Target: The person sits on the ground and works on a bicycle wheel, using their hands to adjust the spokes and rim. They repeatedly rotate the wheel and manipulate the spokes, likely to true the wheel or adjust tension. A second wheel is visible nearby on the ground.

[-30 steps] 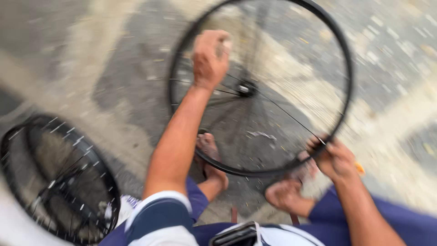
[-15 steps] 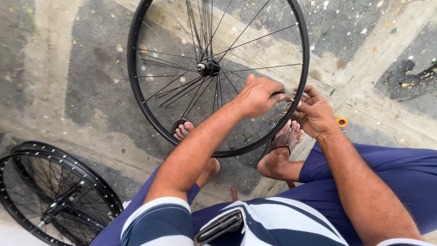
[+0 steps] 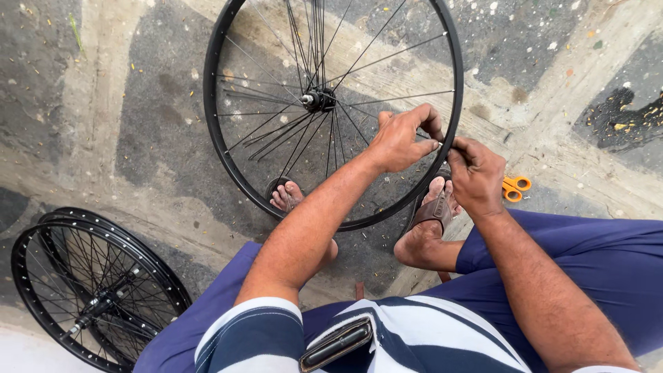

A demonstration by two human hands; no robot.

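We see a large black bicycle wheel with thin metal spokes (image 3: 276, 41) standing on its rim on the grey concrete ground (image 3: 83, 138), between the person's two feet and just in front of the knees. It stands roughly upright, its top cut off by the frame edge; the hub axle (image 3: 319, 100) runs across, pointing left to right, so the flat of the wheel faces sideways.

Our left hand (image 3: 402, 140) reaches through to the right part of the rim, its fingers drawn narrow and pinched on a thin spoke end at the rim. Our right hand (image 3: 476, 173) sits just beside it on the outside of the rim, fingers curled close against the same spot; we cannot tell exactly what they grip.

We count two wheels: the second black spoked wheel (image 3: 41, 304) lies flat on the ground at lower left, well apart. One pair of orange-handled scissors (image 3: 514, 188) lies on the ground just right of the right hand. Two feet show: one bare (image 3: 286, 197) behind the spokes, one in a brown sandal (image 3: 429, 214).
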